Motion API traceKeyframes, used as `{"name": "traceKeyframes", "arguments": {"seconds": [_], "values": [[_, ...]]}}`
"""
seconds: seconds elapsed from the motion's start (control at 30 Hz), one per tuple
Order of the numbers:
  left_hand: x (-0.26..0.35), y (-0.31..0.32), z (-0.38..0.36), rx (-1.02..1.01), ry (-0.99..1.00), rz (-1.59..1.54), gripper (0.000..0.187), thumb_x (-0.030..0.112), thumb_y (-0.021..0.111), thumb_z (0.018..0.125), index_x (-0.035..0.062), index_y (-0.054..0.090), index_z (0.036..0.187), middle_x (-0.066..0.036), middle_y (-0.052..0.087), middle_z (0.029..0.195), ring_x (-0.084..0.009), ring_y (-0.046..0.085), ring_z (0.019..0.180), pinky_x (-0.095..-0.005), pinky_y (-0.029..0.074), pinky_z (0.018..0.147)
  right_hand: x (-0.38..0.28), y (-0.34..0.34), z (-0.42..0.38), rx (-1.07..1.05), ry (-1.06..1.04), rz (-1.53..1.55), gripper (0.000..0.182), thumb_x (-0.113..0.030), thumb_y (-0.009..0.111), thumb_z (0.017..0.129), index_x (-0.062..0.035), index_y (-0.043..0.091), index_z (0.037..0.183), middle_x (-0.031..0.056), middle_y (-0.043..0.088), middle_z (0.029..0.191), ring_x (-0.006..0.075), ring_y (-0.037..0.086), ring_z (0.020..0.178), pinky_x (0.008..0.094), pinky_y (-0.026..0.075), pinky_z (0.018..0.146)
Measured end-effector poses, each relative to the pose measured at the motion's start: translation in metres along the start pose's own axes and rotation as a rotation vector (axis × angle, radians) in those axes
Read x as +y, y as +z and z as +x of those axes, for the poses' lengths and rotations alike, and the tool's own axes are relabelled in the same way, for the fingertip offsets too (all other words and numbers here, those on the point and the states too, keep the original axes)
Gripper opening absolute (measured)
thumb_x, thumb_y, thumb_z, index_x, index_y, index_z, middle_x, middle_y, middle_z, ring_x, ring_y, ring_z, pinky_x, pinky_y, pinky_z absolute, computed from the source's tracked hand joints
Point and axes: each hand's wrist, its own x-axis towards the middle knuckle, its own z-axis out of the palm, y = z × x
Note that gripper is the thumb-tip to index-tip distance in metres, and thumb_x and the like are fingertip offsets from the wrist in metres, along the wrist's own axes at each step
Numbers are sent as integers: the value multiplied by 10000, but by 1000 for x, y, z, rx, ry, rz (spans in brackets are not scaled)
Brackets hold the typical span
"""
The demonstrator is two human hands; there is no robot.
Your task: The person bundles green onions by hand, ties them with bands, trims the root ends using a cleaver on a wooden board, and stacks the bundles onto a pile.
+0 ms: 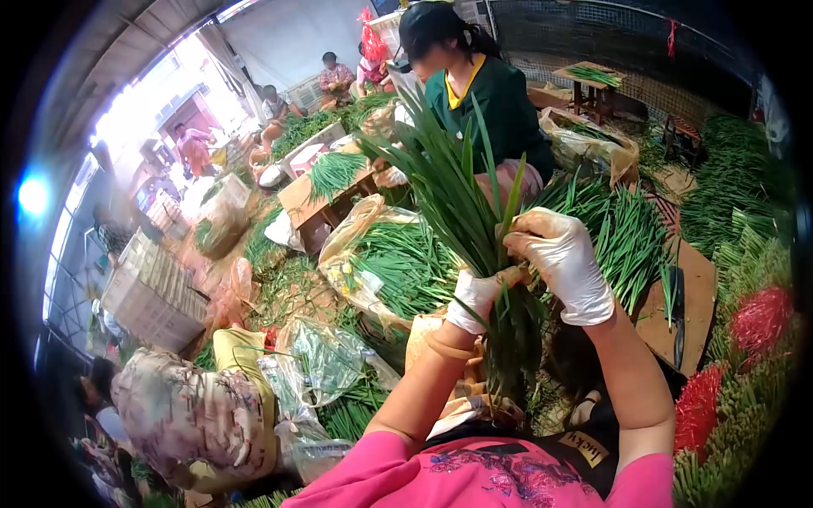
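Note:
My left hand (476, 301), in a white glove, is closed around the middle of a bunch of Chinese chives (457, 199). Long flat green leaves fan up and to the left above it, and darker ends hang below. My right hand (561, 261), also gloved, is closed at the bunch's right edge, its fingertips pinching the leaves just above my left hand. Some of the left fingers are hidden behind the leaves. Beyond my right forearm, a pile of loose chives (627, 241) lies on a brown board (699, 292).
Opposite me sits a person in a green top (500, 110). Chives fill an open plastic bag (339, 245) ahead. Another person in a patterned shirt (195, 415) bends at left, near stacked white crates (152, 296). Red string bundles (699, 411) lie on chive stacks at right.

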Motion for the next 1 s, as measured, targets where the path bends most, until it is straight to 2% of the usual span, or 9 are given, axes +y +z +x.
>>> {"name": "traceKeyframes", "arguments": {"seconds": [0.1,0.33,0.47,0.5,0.6,0.8,0.9,0.93,1.0], "values": [[12,3,-2,-11,-72,54,293,38,550,721,6,534,1011,-77,578,766,-181,556,677,-294,479,646,21,1,-5,122,-186,158,88,-42,629,795,27,646,848,54,638,774,93,561,613,228,452,540],[5,-4,-1,-60,-35,-67,355,57,645,700,0,567,1041,-64,549,794,-188,554,662,-311,479,622,12,-23,-27,93,186,630,183,-193,516,922,-47,581,832,18,623,745,66,541,574,187,425,474],[5,5,-5,-132,-36,-17,356,57,667,690,-14,580,1027,-58,560,735,-183,557,617,-308,472,576,6,-60,-22,301,83,915,249,-293,522,918,-100,508,761,-47,455,612,48,427,486,186,329,404],[5,1,-3,-97,-48,42,364,60,668,693,-17,567,1034,-64,544,736,-194,552,623,-326,486,606,-10,-75,-21,602,205,974,221,-236,538,905,-84,485,754,-21,454,619,57,405,468,186,347,390],[-23,-38,18,-100,82,58,240,107,622,747,-20,548,937,-98,517,670,-228,547,607,-362,499,596,-34,-147,-42,353,-188,1337,99,-74,521,873,-12,448,848,22,434,636,78,365,478,206,351,411],[-18,-68,35,31,22,-190,182,200,619,794,29,562,822,-83,487,687,-262,537,659,-368,490,571,-20,-263,-119,161,-282,823,152,-112,446,945,-50,432,806,40,448,669,89,409,560,218,375,533],[-18,-76,47,34,12,-261,221,221,636,798,21,573,869,-81,539,761,-233,549,668,-367,506,594,3,-226,-118,692,510,-466,177,-83,545,875,-18,518,1037,79,578,865,139,549,786,244,450,670],[-3,-57,43,90,41,-201,221,205,637,796,14,570,887,-79,548,761,-224,551,666,-356,506,590,49,-233,-139,357,240,-806,483,-27,603,783,-55,477,1248,89,566,1142,188,524,1058,266,446,838],[4,-32,46,190,-5,-109,222,103,658,753,9,581,938,-57,583,737,-179,573,659,-286,494,574,42,-162,-130,252,248,-821,570,35,584,728,-51,465,1279,93,451,1327,177,405,1240,287,394,961]]}}
